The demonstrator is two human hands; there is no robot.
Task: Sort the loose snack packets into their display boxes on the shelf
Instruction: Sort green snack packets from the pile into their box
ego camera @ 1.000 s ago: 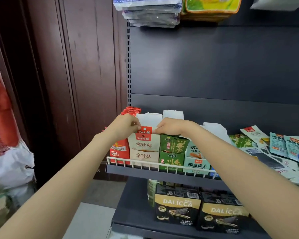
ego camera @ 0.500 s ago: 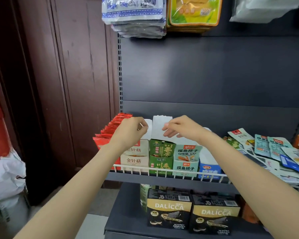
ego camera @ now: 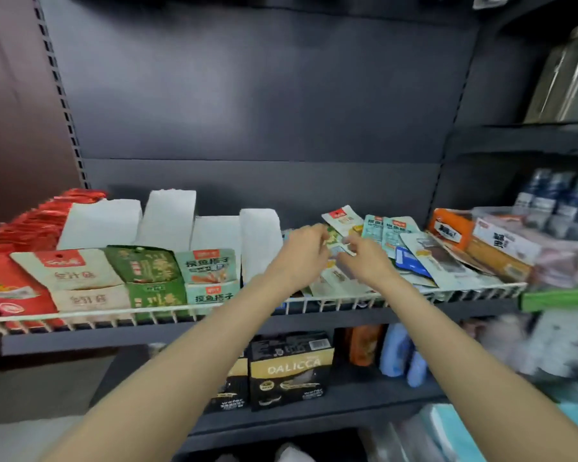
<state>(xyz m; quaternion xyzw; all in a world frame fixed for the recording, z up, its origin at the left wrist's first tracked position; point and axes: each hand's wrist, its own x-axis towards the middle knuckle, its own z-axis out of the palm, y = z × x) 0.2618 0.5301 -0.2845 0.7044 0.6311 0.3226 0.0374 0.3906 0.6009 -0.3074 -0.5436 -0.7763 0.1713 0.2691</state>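
I see a dark grey shelving unit whose flat back panel fills most of my view. Left of that panel runs a slotted upright, and left of the upright stands a reddish-brown wooden wall. Right of the panel a second dark bay steps back with its own shelves. Below the panel, at the lower left, lies pale grey floor. The light is even and dim.
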